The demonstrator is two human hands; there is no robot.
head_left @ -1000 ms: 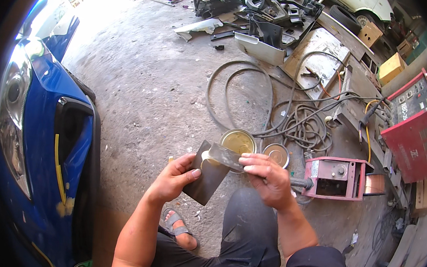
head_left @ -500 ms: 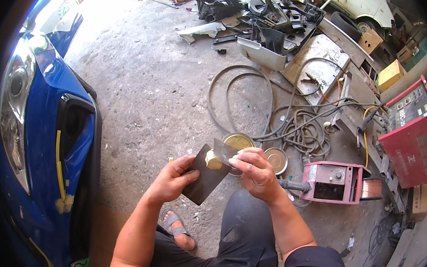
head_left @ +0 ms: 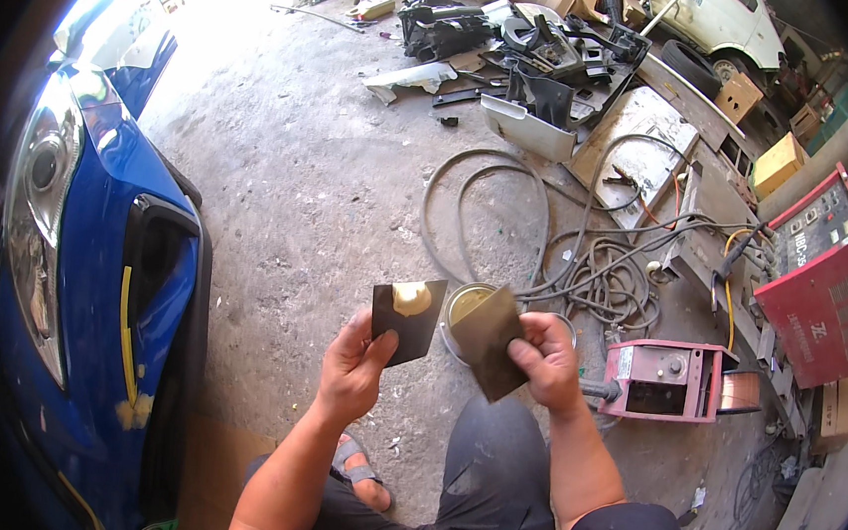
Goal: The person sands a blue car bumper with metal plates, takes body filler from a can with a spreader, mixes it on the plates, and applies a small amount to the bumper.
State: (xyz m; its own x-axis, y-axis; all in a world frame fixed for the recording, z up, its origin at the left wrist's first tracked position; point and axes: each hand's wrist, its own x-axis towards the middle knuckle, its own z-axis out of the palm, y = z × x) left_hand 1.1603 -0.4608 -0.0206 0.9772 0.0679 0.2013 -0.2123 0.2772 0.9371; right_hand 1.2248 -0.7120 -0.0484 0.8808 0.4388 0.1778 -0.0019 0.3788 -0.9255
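My left hand (head_left: 354,364) holds a dark flat spreader card (head_left: 408,317) by its lower edge, with a blob of yellowish putty on its upper face. My right hand (head_left: 544,361) grips a second dark card (head_left: 491,341), tilted, a short gap to the right of the first. Behind and between the two cards sits an open round tin of yellowish putty (head_left: 465,303) on the concrete floor; the right card covers part of it. My knee in dark trousers (head_left: 494,450) is below the hands.
A blue car front (head_left: 95,269) with headlight fills the left side. Coiled hoses and cables (head_left: 593,268) lie right of the tin. A pink wire-feeder box (head_left: 669,381) and a red welding machine (head_left: 826,287) stand at right. Car parts (head_left: 521,43) are piled at the back.
The two cards, pressed together before, have been pulled apart. My right hand has moved right with its card, and putty now shows on the left card.
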